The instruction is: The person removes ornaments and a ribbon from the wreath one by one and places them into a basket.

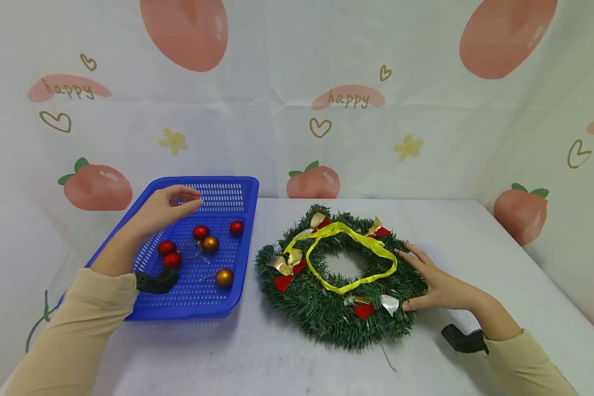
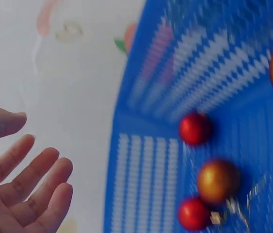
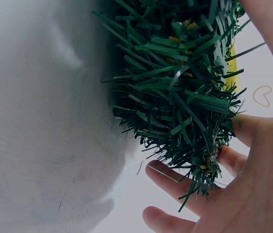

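Note:
My left hand [image 1: 165, 209] hovers over a blue plastic basket [image 1: 247, 247], thumb and fingers apart with nothing between them. Several red baubles [image 1: 201, 232] and two gold baubles [image 1: 224, 278] lie scattered in that basket. To its right, a green tinsel wreath [image 1: 297, 300] lies flat on the table, dotted with gold, red and silver bows [image 1: 291, 264]. A loop of yellow ribbon [image 1: 368, 242] is draped across the wreath's top. With fingers spread, my right hand [image 1: 440, 286] touches the wreath's right edge. In the right wrist view, green tinsel partly hides its fingers [image 3: 165, 177].
A white cloth covers the table [image 1: 277, 363]. Behind it hangs a white curtain [image 1: 277, 148] printed with peaches and hearts. A thin cord [image 1: 388, 357] trails from the wreath's front, and a dark green strand [image 1: 37, 324] lies left of the basket.

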`<state>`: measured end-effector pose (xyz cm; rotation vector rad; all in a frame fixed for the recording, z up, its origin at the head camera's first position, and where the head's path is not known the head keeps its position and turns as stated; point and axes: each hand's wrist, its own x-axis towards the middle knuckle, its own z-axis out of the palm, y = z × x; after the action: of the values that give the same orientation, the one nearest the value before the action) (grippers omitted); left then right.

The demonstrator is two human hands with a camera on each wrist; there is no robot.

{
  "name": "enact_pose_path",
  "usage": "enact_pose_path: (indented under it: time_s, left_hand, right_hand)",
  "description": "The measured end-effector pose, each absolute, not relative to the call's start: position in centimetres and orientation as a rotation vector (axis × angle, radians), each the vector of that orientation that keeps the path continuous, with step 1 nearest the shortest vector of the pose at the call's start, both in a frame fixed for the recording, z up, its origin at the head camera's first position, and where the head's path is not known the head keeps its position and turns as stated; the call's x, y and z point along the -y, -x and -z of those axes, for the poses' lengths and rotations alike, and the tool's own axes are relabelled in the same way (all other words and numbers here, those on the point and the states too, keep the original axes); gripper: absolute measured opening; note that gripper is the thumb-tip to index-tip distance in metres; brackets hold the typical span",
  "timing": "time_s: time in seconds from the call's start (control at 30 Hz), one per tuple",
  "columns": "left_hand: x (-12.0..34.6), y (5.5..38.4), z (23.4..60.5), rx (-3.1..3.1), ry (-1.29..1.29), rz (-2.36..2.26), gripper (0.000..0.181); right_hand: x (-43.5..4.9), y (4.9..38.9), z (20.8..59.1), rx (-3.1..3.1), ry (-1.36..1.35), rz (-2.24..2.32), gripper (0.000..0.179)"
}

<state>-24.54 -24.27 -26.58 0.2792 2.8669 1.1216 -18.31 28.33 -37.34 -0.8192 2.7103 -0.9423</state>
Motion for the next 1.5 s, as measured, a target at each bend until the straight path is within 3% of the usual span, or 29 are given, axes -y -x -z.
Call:
enact_pose_path:
  time_s: [0.43, 0.8, 1.5]
  left_hand:
    - [16.2, 22.9, 25.0, -2.804, -0.631, -1.165, 0.030]
    - [11.7, 23.1, 26.0, -2.691, -0.823, -1.167, 0.029]
    - [3.8, 26.0, 29.2, -2.569, -0.761, -1.238, 0.034]
  right_hand:
    - [-28.3, 18.3, 37.3, -2.715, 0.818, 0.938, 0.103]
    - [-28.3, 18.2, 37.3, -2.714, 0.812, 0.940, 0.102]
    - [-28.2, 18.2, 37.2, -2.710, 0.823, 0.955, 0.102]
